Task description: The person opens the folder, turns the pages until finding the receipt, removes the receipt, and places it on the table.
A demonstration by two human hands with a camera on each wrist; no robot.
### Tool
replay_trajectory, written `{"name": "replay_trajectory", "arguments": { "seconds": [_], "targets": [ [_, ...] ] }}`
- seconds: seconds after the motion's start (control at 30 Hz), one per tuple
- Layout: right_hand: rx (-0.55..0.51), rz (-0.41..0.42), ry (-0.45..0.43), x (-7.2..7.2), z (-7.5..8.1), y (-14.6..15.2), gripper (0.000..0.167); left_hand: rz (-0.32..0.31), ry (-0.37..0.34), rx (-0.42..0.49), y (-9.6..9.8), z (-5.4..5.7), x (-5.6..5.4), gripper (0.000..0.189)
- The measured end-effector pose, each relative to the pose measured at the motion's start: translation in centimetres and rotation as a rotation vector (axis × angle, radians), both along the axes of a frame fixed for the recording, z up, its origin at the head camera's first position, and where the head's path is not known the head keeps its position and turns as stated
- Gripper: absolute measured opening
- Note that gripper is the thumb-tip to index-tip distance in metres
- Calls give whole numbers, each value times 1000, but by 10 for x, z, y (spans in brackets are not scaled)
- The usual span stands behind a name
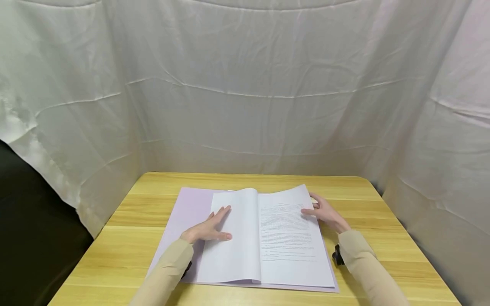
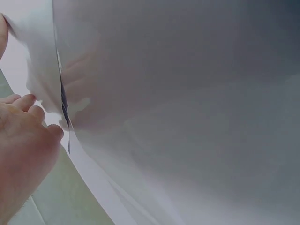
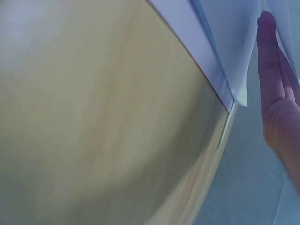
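Long beige sleeves (image 1: 365, 261), loose creased fabric, black wrist-worn devices (image 1: 337, 255), bare fingers (image 3: 268, 51)

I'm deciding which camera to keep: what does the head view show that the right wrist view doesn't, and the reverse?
Only the head view shows the left hand on the turned-over pages, the printed text and the black area at far left.

Only the right wrist view shows, close up, a corner of the lilac cover beside the right hand; in the head view, paper and hand seem to hide it.

Both share the right hand, white paper, lilac cover, wooden table and pale drape.
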State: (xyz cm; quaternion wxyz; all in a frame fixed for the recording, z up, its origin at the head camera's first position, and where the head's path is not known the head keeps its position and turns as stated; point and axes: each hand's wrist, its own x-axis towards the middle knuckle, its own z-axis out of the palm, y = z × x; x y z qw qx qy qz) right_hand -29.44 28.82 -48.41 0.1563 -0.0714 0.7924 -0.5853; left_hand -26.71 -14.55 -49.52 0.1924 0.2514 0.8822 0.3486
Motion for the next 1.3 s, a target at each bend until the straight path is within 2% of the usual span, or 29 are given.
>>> {"name": "replay_trajectory", "arguments": {
  "seconds": [0.2, 0.37, 0.7, 0.83, 1.1, 1.3],
  "targets": [
    [-89, 67, -9, 12, 2, 0, 89, -21, 40, 6, 0, 0, 1, 103],
    [-128, 85, -29, 21, 4, 1, 88, -26, 64, 12, 1, 4, 3, 103],
    [-258, 198, -65, 37, 9, -4, 85, 18, 133, -1, 4, 10, 9, 100],
    [-282, 251, -61, 44, 15, -10, 78, 27, 120, 13, 5, 11, 12, 100],
    [-327, 263, -119, 55, 31, -21, 68, 13, 86, 76, 7, 21, 19, 100],
    [-392, 403, -114, 57, 40, -28, 58, 7, 71, 86, 10, 29, 23, 99]
  ]
}}
